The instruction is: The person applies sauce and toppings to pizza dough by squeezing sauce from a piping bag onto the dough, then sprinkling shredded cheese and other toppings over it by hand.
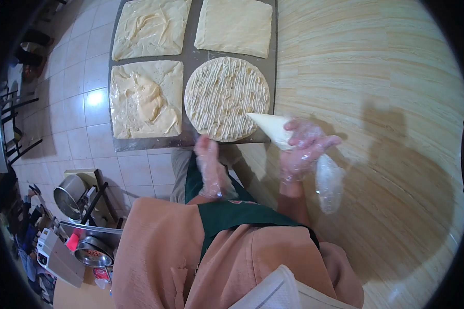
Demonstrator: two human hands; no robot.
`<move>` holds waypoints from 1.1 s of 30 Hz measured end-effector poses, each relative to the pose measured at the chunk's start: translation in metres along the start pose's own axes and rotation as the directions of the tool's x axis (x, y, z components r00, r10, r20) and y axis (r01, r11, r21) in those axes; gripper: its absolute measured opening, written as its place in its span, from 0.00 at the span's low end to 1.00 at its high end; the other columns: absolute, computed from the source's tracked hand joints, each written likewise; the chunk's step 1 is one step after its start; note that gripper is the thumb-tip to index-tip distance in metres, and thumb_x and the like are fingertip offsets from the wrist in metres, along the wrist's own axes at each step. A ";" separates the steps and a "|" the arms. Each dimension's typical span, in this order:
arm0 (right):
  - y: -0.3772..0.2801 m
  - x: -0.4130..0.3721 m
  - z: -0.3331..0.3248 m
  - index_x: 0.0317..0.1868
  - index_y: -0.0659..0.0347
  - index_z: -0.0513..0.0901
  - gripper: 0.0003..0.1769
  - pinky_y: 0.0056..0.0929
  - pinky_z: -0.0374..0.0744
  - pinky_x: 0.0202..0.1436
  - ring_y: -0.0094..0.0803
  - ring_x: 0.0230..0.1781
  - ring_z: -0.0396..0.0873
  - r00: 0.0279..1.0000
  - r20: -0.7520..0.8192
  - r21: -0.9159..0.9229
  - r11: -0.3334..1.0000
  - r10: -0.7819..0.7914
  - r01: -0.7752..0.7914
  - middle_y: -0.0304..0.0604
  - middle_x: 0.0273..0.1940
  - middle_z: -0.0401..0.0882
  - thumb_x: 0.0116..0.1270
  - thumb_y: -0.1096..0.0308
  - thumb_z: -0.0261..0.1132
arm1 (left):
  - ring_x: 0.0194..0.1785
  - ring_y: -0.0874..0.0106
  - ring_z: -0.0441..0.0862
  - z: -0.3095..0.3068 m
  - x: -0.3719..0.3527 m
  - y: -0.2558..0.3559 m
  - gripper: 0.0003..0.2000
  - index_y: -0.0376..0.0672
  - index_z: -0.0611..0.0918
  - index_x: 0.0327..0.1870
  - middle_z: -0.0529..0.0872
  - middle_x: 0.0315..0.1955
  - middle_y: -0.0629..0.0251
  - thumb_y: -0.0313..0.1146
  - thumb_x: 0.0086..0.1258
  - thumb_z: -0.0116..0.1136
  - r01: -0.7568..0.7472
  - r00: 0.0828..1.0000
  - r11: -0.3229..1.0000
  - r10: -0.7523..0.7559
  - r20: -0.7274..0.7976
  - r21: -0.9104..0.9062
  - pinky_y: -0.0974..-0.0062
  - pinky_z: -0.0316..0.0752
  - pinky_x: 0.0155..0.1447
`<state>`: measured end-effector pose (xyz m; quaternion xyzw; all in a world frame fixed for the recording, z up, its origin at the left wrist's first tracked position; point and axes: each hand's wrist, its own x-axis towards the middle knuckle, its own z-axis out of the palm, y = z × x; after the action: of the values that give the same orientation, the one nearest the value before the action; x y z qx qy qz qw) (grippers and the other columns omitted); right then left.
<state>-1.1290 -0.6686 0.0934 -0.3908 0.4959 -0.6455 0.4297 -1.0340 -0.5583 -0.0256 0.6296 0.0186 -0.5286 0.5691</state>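
My right hand [303, 147], in a clear plastic glove, is closed around a piping bag [273, 126] of pale cream. The bag's tip points left, over the right side of a round cake layer [227, 98] striped with thin white lines. My left hand [211, 167], also gloved, is just below the tray's front edge, stretched out and holding nothing. On the grey tray [188, 54] lie two square sheets smeared with cream, one at the upper left [149, 28] and one at the lower left [147, 100], and a plain square sheet [234, 27] at the upper right.
The tray rests on a wood-patterned table [366, 67], its left part beyond a tiled floor [95, 123]. At the lower left stand a metal pot [71, 195], a steel bowl [94, 252] and a white appliance [59, 257]. Dark metal frames line the far left.
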 end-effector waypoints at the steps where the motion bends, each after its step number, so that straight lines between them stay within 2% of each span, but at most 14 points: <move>1: 0.009 -0.011 -0.001 0.17 0.50 0.62 0.35 0.40 0.74 0.45 0.37 0.22 0.71 0.996 0.046 0.037 0.997 0.071 -0.072 0.39 0.15 0.63 0.71 0.32 0.37 | 0.63 0.67 0.68 0.007 -0.017 0.013 0.27 0.35 0.65 0.65 0.72 0.58 0.59 0.50 0.76 0.44 0.167 0.974 0.974 -0.139 0.178 -0.154 0.65 0.61 0.69; 2: 0.015 -0.020 -0.004 0.18 0.51 0.66 0.35 0.41 0.74 0.46 0.39 0.23 0.73 0.987 0.094 0.075 0.987 0.133 -0.140 0.41 0.16 0.66 0.71 0.32 0.38 | 0.59 0.67 0.71 0.019 -0.021 0.036 0.25 0.37 0.68 0.62 0.74 0.54 0.59 0.49 0.75 0.46 0.459 0.847 0.813 -0.278 0.454 -0.358 0.65 0.65 0.67; 3: 0.021 -0.029 -0.007 0.20 0.52 0.70 0.35 0.42 0.75 0.47 0.41 0.25 0.75 0.971 0.142 0.106 0.972 0.194 -0.210 0.42 0.18 0.70 0.72 0.33 0.40 | 0.55 0.68 0.74 0.032 -0.018 0.055 0.23 0.38 0.70 0.59 0.76 0.51 0.60 0.48 0.74 0.48 0.729 0.633 0.537 -0.291 0.717 -0.425 0.66 0.68 0.64; 6: 0.000 -0.040 -0.017 0.24 0.55 0.72 0.32 0.41 0.74 0.49 0.41 0.29 0.76 0.897 0.370 -0.037 0.968 0.243 -0.247 0.44 0.22 0.72 0.71 0.36 0.43 | 0.45 0.67 0.79 0.055 0.001 0.056 0.16 0.41 0.75 0.48 0.80 0.40 0.60 0.45 0.73 0.50 0.717 0.697 0.363 -0.356 0.623 -0.595 0.65 0.74 0.58; 10: -0.055 -0.030 -0.022 0.30 0.58 0.75 0.28 0.40 0.73 0.52 0.40 0.34 0.77 0.772 0.631 -0.366 0.906 0.075 0.211 0.45 0.29 0.75 0.71 0.40 0.48 | 0.34 0.62 0.81 0.061 0.033 0.056 0.10 0.40 0.77 0.37 0.81 0.27 0.59 0.38 0.67 0.54 0.510 0.855 0.553 -0.238 0.461 -0.659 0.62 0.79 0.47; 13: -0.060 -0.026 -0.018 0.35 0.60 0.77 0.26 0.39 0.73 0.54 0.40 0.38 0.78 0.780 0.626 -0.410 0.853 0.006 0.322 0.47 0.33 0.77 0.70 0.43 0.51 | 0.34 0.63 0.81 0.068 0.016 0.081 0.09 0.40 0.77 0.37 0.81 0.27 0.59 0.36 0.66 0.55 0.377 0.896 0.840 -0.224 0.384 -0.390 0.61 0.80 0.44; 14: -0.058 -0.025 -0.016 0.36 0.61 0.78 0.25 0.39 0.73 0.55 0.39 0.39 0.78 0.806 0.591 -0.415 0.853 -0.012 0.317 0.47 0.35 0.78 0.70 0.44 0.52 | 0.35 0.62 0.82 0.074 0.012 0.080 0.07 0.42 0.77 0.38 0.82 0.29 0.59 0.35 0.66 0.55 0.399 0.902 0.840 -0.288 0.321 -0.367 0.61 0.80 0.45; 17: -0.031 -0.015 -0.013 0.41 0.63 0.80 0.24 0.38 0.72 0.57 0.39 0.43 0.79 0.895 0.442 -0.417 0.870 -0.057 0.262 0.48 0.39 0.80 0.70 0.47 0.56 | 0.37 0.61 0.83 0.085 0.025 0.045 0.07 0.43 0.77 0.39 0.83 0.31 0.60 0.34 0.66 0.55 0.491 0.871 0.727 -0.408 0.272 -0.481 0.63 0.81 0.47; 19: -0.006 -0.013 -0.014 0.44 0.65 0.82 0.24 0.37 0.72 0.59 0.39 0.46 0.80 0.961 0.276 -0.323 0.941 -0.005 0.098 0.49 0.43 0.81 0.69 0.49 0.58 | 0.38 0.63 0.83 0.082 0.024 0.025 0.08 0.40 0.77 0.40 0.83 0.32 0.61 0.36 0.69 0.55 0.526 0.847 0.713 -0.395 0.354 -0.464 0.67 0.81 0.47; 21: 0.019 -0.013 -0.013 0.46 0.66 0.82 0.24 0.34 0.72 0.59 0.36 0.49 0.79 0.976 0.135 0.038 0.983 0.173 -0.179 0.49 0.47 0.81 0.69 0.50 0.60 | 0.38 0.63 0.83 0.089 0.030 0.035 0.10 0.39 0.77 0.39 0.82 0.31 0.61 0.37 0.71 0.55 0.701 0.710 0.549 -0.487 0.508 -0.455 0.67 0.81 0.46; 24: 0.044 -0.009 0.005 0.35 0.67 0.81 0.22 0.29 0.75 0.45 0.29 0.33 0.78 0.966 0.130 -0.105 0.971 0.225 -0.213 0.44 0.30 0.81 0.72 0.52 0.57 | 0.36 0.64 0.83 0.090 0.036 0.053 0.11 0.39 0.77 0.39 0.82 0.30 0.61 0.39 0.72 0.55 0.876 0.483 0.152 -0.253 0.838 -0.459 0.68 0.81 0.45; 27: 0.050 -0.005 0.024 0.26 0.65 0.79 0.25 0.27 0.76 0.37 0.27 0.26 0.77 0.969 0.128 -0.243 0.954 0.211 -0.176 0.41 0.22 0.79 0.75 0.54 0.53 | 0.35 0.63 0.82 0.088 0.072 0.045 0.13 0.41 0.77 0.39 0.82 0.31 0.59 0.43 0.73 0.52 0.810 0.573 0.428 -0.430 0.697 -0.401 0.67 0.80 0.47; 30: 0.065 0.010 0.041 0.25 0.65 0.79 0.26 0.28 0.76 0.36 0.27 0.26 0.77 0.983 0.159 -0.369 0.929 0.089 -0.024 0.41 0.23 0.80 0.76 0.54 0.52 | 0.37 0.63 0.81 0.095 0.098 0.030 0.16 0.42 0.78 0.38 0.82 0.31 0.58 0.48 0.74 0.48 0.936 0.348 0.183 -0.338 0.875 -0.301 0.65 0.79 0.50; 33: 0.073 0.032 0.060 0.26 0.65 0.77 0.26 0.29 0.76 0.38 0.28 0.28 0.78 0.980 0.191 -0.454 0.890 0.051 0.042 0.43 0.25 0.80 0.76 0.53 0.51 | 0.39 0.62 0.82 0.113 0.118 0.047 0.19 0.41 0.78 0.39 0.83 0.33 0.57 0.50 0.75 0.43 0.924 0.381 0.173 -0.388 0.839 -0.340 0.63 0.78 0.53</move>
<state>-1.0716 -0.7276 0.0367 -0.5417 0.5892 -0.4681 0.3744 -1.0256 -0.7261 -0.0502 0.0224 0.3684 -0.8197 0.4380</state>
